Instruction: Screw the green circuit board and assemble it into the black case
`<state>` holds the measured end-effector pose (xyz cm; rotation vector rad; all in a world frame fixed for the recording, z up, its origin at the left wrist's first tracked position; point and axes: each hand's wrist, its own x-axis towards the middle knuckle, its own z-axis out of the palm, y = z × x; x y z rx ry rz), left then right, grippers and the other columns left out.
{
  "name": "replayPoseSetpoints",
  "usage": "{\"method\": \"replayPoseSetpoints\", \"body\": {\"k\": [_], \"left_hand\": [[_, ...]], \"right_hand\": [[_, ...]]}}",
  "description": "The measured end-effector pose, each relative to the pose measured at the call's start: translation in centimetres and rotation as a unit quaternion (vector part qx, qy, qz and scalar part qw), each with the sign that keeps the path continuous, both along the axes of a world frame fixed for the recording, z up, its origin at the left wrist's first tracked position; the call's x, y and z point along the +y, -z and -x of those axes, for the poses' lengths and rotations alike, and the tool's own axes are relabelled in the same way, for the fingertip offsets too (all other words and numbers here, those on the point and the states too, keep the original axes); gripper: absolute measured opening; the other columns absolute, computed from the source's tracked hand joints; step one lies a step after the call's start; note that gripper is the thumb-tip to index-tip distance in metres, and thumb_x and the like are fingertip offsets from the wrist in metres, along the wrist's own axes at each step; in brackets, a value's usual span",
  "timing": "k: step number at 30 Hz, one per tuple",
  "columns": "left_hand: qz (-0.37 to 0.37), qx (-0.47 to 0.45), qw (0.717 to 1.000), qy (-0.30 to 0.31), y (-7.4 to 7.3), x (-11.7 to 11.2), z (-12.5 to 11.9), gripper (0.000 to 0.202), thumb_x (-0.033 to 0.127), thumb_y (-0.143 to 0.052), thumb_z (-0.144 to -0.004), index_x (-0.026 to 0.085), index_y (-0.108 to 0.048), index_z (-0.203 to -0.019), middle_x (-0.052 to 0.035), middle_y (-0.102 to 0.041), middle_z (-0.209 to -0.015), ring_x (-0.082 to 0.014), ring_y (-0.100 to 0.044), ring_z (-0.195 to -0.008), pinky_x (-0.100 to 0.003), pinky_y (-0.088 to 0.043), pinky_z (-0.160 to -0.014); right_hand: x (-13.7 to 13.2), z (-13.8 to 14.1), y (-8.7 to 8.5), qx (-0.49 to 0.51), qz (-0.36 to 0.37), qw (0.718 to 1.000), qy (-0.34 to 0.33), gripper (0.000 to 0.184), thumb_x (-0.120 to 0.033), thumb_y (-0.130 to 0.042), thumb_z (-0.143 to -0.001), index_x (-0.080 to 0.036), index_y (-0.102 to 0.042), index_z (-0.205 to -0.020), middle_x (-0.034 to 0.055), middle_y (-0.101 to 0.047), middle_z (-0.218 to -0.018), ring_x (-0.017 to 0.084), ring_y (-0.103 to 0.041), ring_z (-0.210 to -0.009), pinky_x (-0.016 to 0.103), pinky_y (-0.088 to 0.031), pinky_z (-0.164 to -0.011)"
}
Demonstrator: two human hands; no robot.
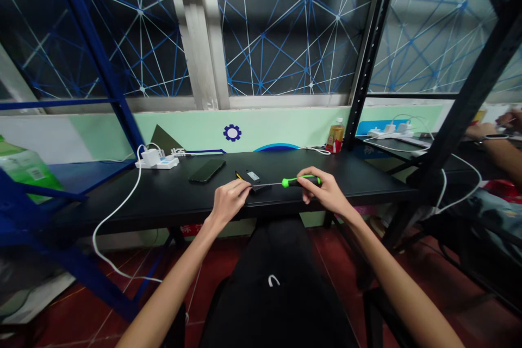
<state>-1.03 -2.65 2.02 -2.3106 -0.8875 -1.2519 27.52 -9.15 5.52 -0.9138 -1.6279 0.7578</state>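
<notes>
My right hand [324, 191] is closed around the handle of a green and black screwdriver [290, 181]. The screwdriver's thin metal shaft points left, its tip ending at the fingers of my left hand [231, 199]. Those left fingers are pinched together near the desk's front edge; what they grip is too small to make out. Just beyond them lies a small dark object with a pale label [253, 175], and a yellow and black piece [238, 175] shows beside it. Farther left, a dark smartphone [207, 170] lies flat on the black desk [171, 196].
A white power strip [159, 162] with a plugged-in charger sits at the back left, its cable hanging over the front. A drink bottle [335, 136] stands at the back right. A blue post is left, black shelf posts right. Another person's arm [499, 147] is far right.
</notes>
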Motion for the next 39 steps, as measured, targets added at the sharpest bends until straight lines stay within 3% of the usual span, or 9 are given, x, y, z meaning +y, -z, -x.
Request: {"method": "replayPoseSetpoints", "body": {"k": [18, 27, 31, 35, 39], "left_hand": [[-0.002, -0.012, 1.000, 0.002, -0.3, -0.3, 0.1, 0.021, 0.023, -0.053, -0.097, 0.019, -0.073, -0.095, -0.0051, -0.076, -0.092, -0.0184, -0.072, -0.083, -0.027, -0.054, -0.070], [0.026, -0.001, 0.999, -0.039, -0.4, -0.3, 0.4, 0.024, 0.027, -0.053, -0.097, 0.023, -0.071, -0.113, -0.0049, -0.076, -0.104, -0.0194, -0.072, -0.092, -0.027, -0.054, -0.073], [0.055, 0.040, 0.996, -0.055, 0.1, 0.3, 0.3, 0.029, 0.035, -0.056, -0.095, 0.023, -0.069, -0.119, -0.0075, -0.071, -0.119, -0.0231, -0.067, -0.107, -0.033, -0.054, -0.087], [0.092, 0.133, 0.987, -0.026, 1.2, 1.1, -0.1, 0.039, 0.038, -0.054, -0.096, 0.020, -0.063, -0.129, -0.0122, -0.057, -0.141, -0.0283, -0.049, -0.134, -0.046, -0.043, -0.106], [0.139, 0.167, 0.976, -0.015, 1.8, 1.4, -0.3, 0.039, 0.027, -0.041, -0.101, 0.021, -0.057, -0.136, -0.0103, -0.054, -0.145, -0.0247, -0.043, -0.139, -0.048, -0.038, -0.110]], "right_hand": [[-0.1, 0.3, -0.1, 0.015, -0.002, 1.000, -0.006, 0.035, -0.052, -0.062, -0.088, -0.018, -0.060, -0.098, -0.0026, -0.062, -0.053, 0.014, -0.061, -0.045, 0.024, -0.051, -0.047], [-0.7, -0.9, -1.2, 0.021, -0.015, 0.999, 0.019, 0.038, -0.054, -0.063, -0.087, -0.018, -0.060, -0.098, -0.0014, -0.062, -0.054, 0.016, -0.063, -0.047, 0.027, -0.053, -0.049], [-1.3, -2.2, -1.9, 0.044, -0.030, 0.997, 0.050, 0.038, -0.054, -0.066, -0.085, -0.018, -0.061, -0.097, -0.0006, -0.063, -0.057, 0.017, -0.064, -0.048, 0.028, -0.053, -0.049], [-1.9, -3.1, -0.8, 0.069, -0.024, 0.994, 0.076, 0.041, -0.056, -0.068, -0.083, -0.019, -0.061, -0.097, -0.0013, -0.062, -0.056, 0.017, -0.063, -0.047, 0.028, -0.054, -0.048], [-2.0, -3.8, 1.7, 0.080, 0.001, 0.990, 0.113, 0.042, -0.056, -0.068, -0.083, -0.018, -0.061, -0.100, -0.0007, -0.063, -0.056, 0.016, -0.062, -0.045, 0.028, -0.053, -0.045]]}}
